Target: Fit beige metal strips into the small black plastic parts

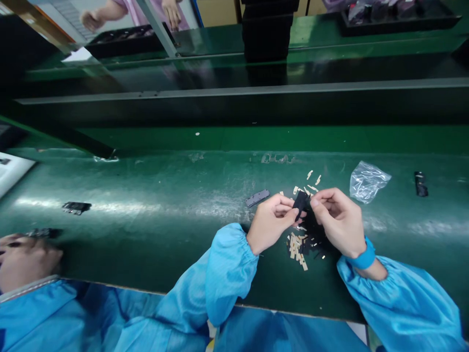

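Note:
My left hand [273, 220] grips a small black rectangular part [301, 203] between thumb and fingers, above the green table. Close against the part's right end, my right hand [337, 220] is closed in a pinch of thumb and forefinger. What sits between those fingertips is too small to make out. Below and around both hands lie loose cream-coloured strips [297, 247] and small black pieces [314, 239]. A grey flat plate [257, 198] rests just left of my left hand. On my right wrist is a blue band [365, 256].
A clear plastic bag [368, 182] and a black part [421, 184] lie to the right. Another black part [76, 208] lies left, near a co-worker's hand [27, 261]. Behind the raised ledge [234, 93] stand stacked black trays [269, 32]; another person's hand [171, 12] shows beyond.

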`<state>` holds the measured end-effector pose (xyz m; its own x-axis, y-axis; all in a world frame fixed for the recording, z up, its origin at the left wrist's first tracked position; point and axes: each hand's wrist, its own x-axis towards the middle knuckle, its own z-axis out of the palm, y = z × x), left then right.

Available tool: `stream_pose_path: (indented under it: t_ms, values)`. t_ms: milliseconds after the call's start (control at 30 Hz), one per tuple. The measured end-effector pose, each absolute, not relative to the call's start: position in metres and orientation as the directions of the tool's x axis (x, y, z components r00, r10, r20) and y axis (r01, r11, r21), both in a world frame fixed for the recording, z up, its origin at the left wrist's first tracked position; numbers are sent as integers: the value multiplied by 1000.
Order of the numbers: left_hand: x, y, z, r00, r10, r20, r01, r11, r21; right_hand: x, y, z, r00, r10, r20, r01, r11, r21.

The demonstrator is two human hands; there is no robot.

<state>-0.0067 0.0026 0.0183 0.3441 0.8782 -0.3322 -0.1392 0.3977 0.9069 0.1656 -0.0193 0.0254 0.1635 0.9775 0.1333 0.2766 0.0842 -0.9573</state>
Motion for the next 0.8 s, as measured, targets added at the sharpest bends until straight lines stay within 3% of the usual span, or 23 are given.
stream_pose_path:
  t_ms: [600, 800]
  values:
    - [-8, -1, 17, 363, 878, -311, -60, 355, 933, 160, -18, 27, 200, 979, 40, 181, 3, -983]
    - [-10, 1, 21, 397, 864, -309, -127, 385, 914, 164, -16, 27, 142, 988, -54, 76, -65, -995]
